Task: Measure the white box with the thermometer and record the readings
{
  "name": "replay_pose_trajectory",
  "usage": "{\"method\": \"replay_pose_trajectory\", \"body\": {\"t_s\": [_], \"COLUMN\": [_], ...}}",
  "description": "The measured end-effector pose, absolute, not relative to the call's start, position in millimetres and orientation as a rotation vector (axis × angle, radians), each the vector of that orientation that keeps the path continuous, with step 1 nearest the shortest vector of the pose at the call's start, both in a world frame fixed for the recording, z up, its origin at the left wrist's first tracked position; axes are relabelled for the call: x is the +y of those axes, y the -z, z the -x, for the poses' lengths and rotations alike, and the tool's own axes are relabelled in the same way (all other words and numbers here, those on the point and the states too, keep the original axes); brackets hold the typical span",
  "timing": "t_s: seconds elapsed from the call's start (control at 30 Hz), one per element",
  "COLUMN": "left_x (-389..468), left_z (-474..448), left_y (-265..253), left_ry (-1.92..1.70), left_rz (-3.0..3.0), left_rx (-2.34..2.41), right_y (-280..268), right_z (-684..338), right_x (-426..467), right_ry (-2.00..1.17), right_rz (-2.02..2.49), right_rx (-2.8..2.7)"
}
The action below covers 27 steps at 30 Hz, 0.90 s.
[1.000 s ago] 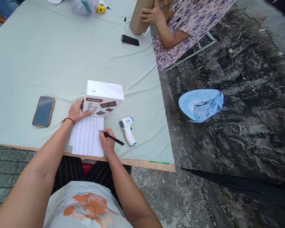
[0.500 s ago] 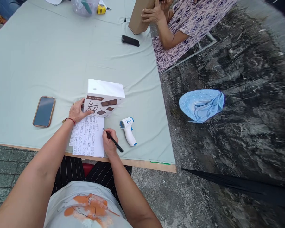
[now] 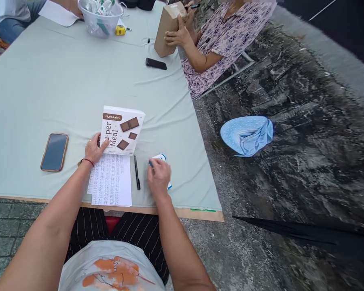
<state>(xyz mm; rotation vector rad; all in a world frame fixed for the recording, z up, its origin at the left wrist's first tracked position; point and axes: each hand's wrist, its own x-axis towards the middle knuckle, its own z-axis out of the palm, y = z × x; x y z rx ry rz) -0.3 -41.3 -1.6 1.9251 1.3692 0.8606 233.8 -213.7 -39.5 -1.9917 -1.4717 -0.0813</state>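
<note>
With its fingers at the left edge and its thumb across the front, my left hand (image 3: 94,150) grips a white snack box (image 3: 121,131) printed "NutriMotion" and brown bars. The box leans back, its lower edge over printed sheets (image 3: 111,182). A black pen (image 3: 137,173) lies on the cloth just right of the sheets. My right hand (image 3: 159,174), slightly blurred with curled fingers, is over a white and blue infrared thermometer (image 3: 161,157) and hides most of it. Whether those fingers have closed around the thermometer cannot be made out.
A phone (image 3: 54,152) lies left on the cloth-covered table (image 3: 63,93). Farther back are a black object (image 3: 156,64), a yellow tape measure (image 3: 120,30) and a plastic basket (image 3: 100,28). Another person's hand (image 3: 178,37) steadies a brown box (image 3: 164,38). A blue hat (image 3: 248,135) lies to the right.
The pen has left my right hand and lies on the table. That hand has moved right, over the thermometer. The snack box now leans farther back, showing more of its front.
</note>
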Motion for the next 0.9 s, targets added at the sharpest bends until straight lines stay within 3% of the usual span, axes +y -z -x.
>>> {"method": "replay_pose_trajectory", "body": {"t_s": [0.07,0.2,0.43,0.6,0.9], "left_x": [-40.5,-39.1,-40.1,-40.1,-38.9], "left_z": [1.1,2.3,3.3,4.2,4.3], "left_y": [2.5,4.0,4.0,3.2,5.6], "left_ry": [-0.852,-0.824,-0.837,-0.838,-0.815], "left_rz": [-1.941,-1.946,-1.960,-1.965,-1.985], "left_rx": [1.381,1.397,1.379,1.377,1.408], "right_y": [36.9,29.2,-12.5,-40.2,-49.3], "right_z": [-244.3,-260.6,-217.1,-169.4,-149.8], "right_x": [-221.2,-226.5,-192.4,-152.0,-125.5], "right_ry": [0.039,-0.414,-0.933,-1.045,-0.959], "right_rz": [2.269,2.460,1.690,1.253,1.114], "right_rx": [-1.212,-1.077,-0.743,-0.653,-0.594]}}
